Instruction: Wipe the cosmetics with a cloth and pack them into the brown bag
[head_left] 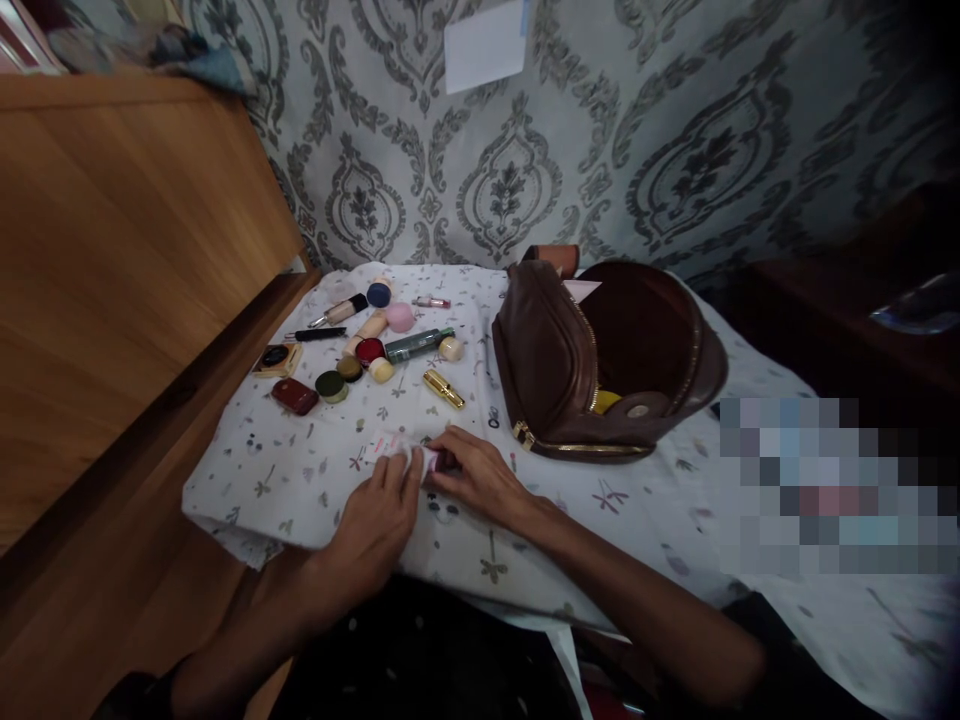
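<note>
One tube [391, 441] is held between the left hand [379, 515] and the right hand [480, 475], low over the cloth [300, 510]; whether the cloth is touched by it cannot be told. Left hand: the fingers are bent down over the tube's body and nearly closed; the thumb is hidden, so the firmness of the hold cannot be judged. Right hand: the thumb and forefinger are pinched on the dark cap [446, 460], with only a narrow gap left between the fingertips. The tube's long axis is directed from hand to hand, roughly crosswise, with the cap end pointed into the right hand and inclined slightly nearer; the cap is thus reached most closely by the right hand, the body by the left. Just beyond the right fingertips, the gold lipstick [444, 390] is laid aslant. Farther out, beyond the left hand, the green jar [331, 386] and the bottle [412, 346] are seen. To the right of and beyond the right hand, the open bag [547, 370] is placed, well apart from the tube
</note>
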